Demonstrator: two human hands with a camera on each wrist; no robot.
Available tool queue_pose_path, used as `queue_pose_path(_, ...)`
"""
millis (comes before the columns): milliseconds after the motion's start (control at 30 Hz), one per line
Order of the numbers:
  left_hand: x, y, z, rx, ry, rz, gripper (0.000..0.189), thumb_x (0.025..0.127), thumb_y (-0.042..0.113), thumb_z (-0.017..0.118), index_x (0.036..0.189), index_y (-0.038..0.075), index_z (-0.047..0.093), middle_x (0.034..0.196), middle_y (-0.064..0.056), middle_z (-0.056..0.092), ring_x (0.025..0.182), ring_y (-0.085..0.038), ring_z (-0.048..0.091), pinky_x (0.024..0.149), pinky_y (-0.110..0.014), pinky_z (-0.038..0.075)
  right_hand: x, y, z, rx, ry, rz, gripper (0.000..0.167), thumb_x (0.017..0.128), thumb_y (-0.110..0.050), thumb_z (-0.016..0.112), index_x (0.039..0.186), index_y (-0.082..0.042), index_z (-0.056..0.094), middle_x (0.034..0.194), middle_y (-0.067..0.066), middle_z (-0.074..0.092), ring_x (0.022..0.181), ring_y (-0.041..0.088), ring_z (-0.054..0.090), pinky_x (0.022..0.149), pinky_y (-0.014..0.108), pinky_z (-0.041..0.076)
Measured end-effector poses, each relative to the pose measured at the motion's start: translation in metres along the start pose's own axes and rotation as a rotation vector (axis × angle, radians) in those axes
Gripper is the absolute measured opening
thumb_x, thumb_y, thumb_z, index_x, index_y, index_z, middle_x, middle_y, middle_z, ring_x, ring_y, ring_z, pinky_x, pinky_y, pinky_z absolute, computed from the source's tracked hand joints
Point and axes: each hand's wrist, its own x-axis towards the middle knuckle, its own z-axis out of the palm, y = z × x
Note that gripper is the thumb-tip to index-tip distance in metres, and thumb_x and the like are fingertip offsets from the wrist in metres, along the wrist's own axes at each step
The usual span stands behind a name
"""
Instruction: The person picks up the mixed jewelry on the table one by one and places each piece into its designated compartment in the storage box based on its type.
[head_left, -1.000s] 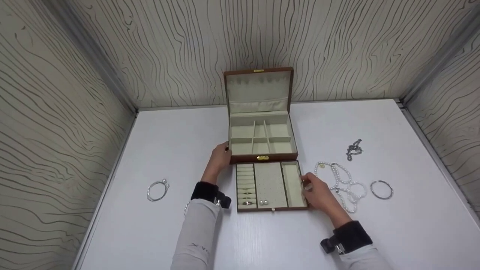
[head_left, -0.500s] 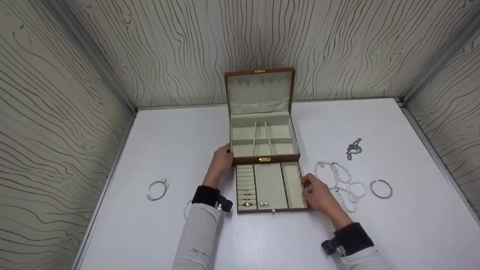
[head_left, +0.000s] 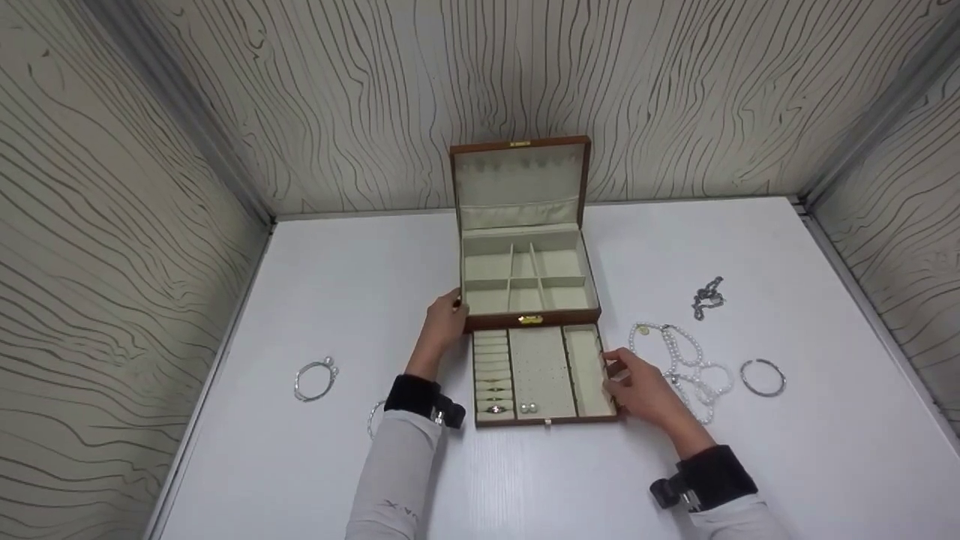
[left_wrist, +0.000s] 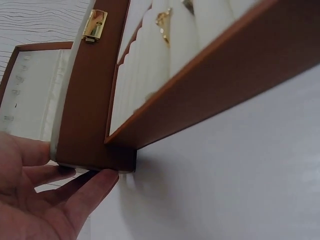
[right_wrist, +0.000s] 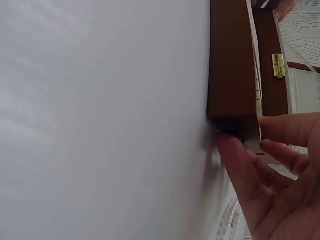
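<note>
A brown jewelry box (head_left: 487, 324) stands with its lid up, its cream inside split into several compartments. My left hand (head_left: 444, 322) holds the box's left front corner, fingers against its side in the left wrist view. Directly before the box lies a shallow brown tray (head_left: 540, 356), its back edge against the box front. Rings (head_left: 495, 409) sit in its left rolls, and two pearl earrings (head_left: 529, 408) on the middle panel. On the tray's right side, my right hand (head_left: 641, 386) grips the edge; the right wrist view has its fingers (right_wrist: 287, 129) around the end.
Right of the tray lie pearl strands (head_left: 686, 352), a silver bangle (head_left: 763, 379) and a bunched chain (head_left: 708, 298). To the left are a bangle with beads (head_left: 315, 379) and another bracelet (head_left: 375, 420), partly behind the left sleeve. A patterned wall (head_left: 360, 97) rises behind the white table.
The box has shifted slightly toward me and to the right, its front now meeting the tray's back edge. Both hands keep their places on box and tray.
</note>
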Motion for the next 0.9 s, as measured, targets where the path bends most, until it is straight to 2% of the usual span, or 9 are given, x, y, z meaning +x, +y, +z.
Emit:
queue_pose_path(100, -0.001, -0.001, 0.0, -0.003, 0.005, 0.004, 0.046, 0.103, 0.013, 0.045, 0.146, -0.004, 0.041, 0.139, -0.023, 0.05, 0.127, -0.034, 0.049, 0.101, -0.045, 0.043, -0.001, 0.001, -0.01, 0.051, -0.048, -0.002, 0.043, 0.092, 0.0, 0.061, 0.134, 0.002, 0.05, 0.107, 0.014, 0.062, 0.082, 0.023, 0.063, 0.062, 0.036, 0.055)
queue_pose_path(200, -0.001, -0.001, 0.0, -0.003, 0.006, 0.005, 0.046, 0.103, 0.013, 0.046, 0.145, -0.004, 0.041, 0.137, -0.023, 0.051, 0.124, -0.033, 0.051, 0.099, -0.044, 0.045, -0.001, 0.004, -0.021, 0.067, -0.05, -0.002, 0.044, 0.093, 0.001, 0.06, 0.135, 0.003, 0.049, 0.106, 0.016, 0.061, 0.078, 0.024, 0.063, 0.057, 0.036, 0.055)
queue_pose_path(267, -0.001, 0.0, 0.0, -0.001, 0.006, 0.0, 0.046, 0.103, 0.013, 0.047, 0.145, -0.004, 0.041, 0.137, -0.023, 0.052, 0.124, -0.033, 0.052, 0.099, -0.044, 0.045, -0.001, 0.008, -0.028, 0.018, -0.02, -0.003, 0.042, 0.091, 0.003, 0.061, 0.132, 0.004, 0.051, 0.104, 0.015, 0.061, 0.076, 0.024, 0.063, 0.055, 0.034, 0.055)
queue_pose_path(333, -0.001, 0.0, 0.001, 0.001, 0.006, -0.014, 0.047, 0.103, 0.014, 0.047, 0.146, -0.004, 0.041, 0.137, -0.023, 0.051, 0.124, -0.033, 0.052, 0.099, -0.043, 0.045, -0.001, 0.011, -0.034, -0.086, 0.018, -0.012, 0.04, 0.088, 0.003, 0.064, 0.127, 0.006, 0.054, 0.1, 0.015, 0.062, 0.077, 0.025, 0.063, 0.058, 0.034, 0.054)
queue_pose_path(500, 0.0, 0.001, 0.002, 0.008, 0.004, -0.051, 0.048, 0.103, 0.015, 0.048, 0.147, -0.003, 0.039, 0.137, -0.022, 0.051, 0.125, -0.033, 0.051, 0.1, -0.042, 0.044, 0.0, 0.019, -0.041, -0.33, 0.061, 0.004, 0.041, 0.082, 0.001, 0.069, 0.121, 0.007, 0.058, 0.096, 0.014, 0.064, 0.083, 0.029, 0.062, 0.069, 0.044, 0.05)
queue_pose_path(733, 0.0, 0.0, 0.002, -0.004, 0.005, -0.041, 0.048, 0.103, 0.014, 0.048, 0.147, -0.004, 0.039, 0.137, -0.023, 0.052, 0.124, -0.033, 0.052, 0.101, -0.042, 0.044, 0.007, 0.019, -0.042, -0.41, 0.019, 0.057, 0.046, 0.079, 0.0, 0.069, 0.123, 0.003, 0.058, 0.094, 0.011, 0.064, 0.082, 0.031, 0.061, 0.067, 0.049, 0.049)
queue_pose_path(900, 0.001, 0.0, 0.002, -0.009, 0.006, -0.04, 0.048, 0.104, 0.015, 0.048, 0.147, -0.003, 0.039, 0.138, -0.023, 0.051, 0.125, -0.033, 0.051, 0.101, -0.042, 0.043, 0.01, 0.021, -0.044, -0.45, 0.016, 0.077, 0.037, 0.08, -0.002, 0.07, 0.115, 0.003, 0.063, 0.089, 0.01, 0.064, 0.077, 0.029, 0.06, 0.064, 0.049, 0.049)
